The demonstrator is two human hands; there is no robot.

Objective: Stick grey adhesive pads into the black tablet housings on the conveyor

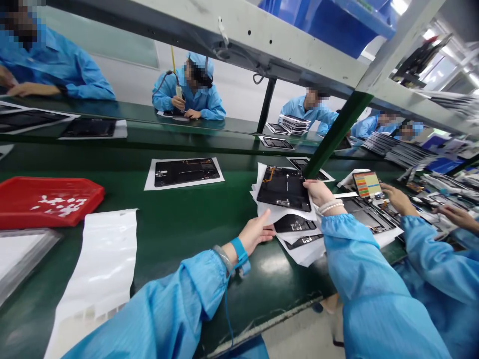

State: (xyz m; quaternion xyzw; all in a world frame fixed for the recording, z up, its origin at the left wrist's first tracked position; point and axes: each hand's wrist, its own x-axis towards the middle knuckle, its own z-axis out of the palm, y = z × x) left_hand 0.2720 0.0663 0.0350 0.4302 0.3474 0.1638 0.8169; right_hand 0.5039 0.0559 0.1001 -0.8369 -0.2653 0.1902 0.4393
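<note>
A pile of black tablet housings (284,188) interleaved with white paper sheets (307,253) lies skewed on the green bench. My right hand (318,193) grips the right edge of the top housing, its fingers partly hidden beneath. At the pile's lower left edge is my left hand (254,233), thumb raised and fingers stretched toward the sheets; whether the fingertips touch them I cannot tell. A blue wrist strap (240,253) with a cord circles my left wrist. The top housing shows an orange flex cable near its upper left corner.
A red tray (48,199) with small white pieces and a white liner strip (107,254) lie left. Another housing (187,172) rests on paper ahead. A green post (337,132) rises behind the pile. A co-worker's hand (398,199) works close on the right.
</note>
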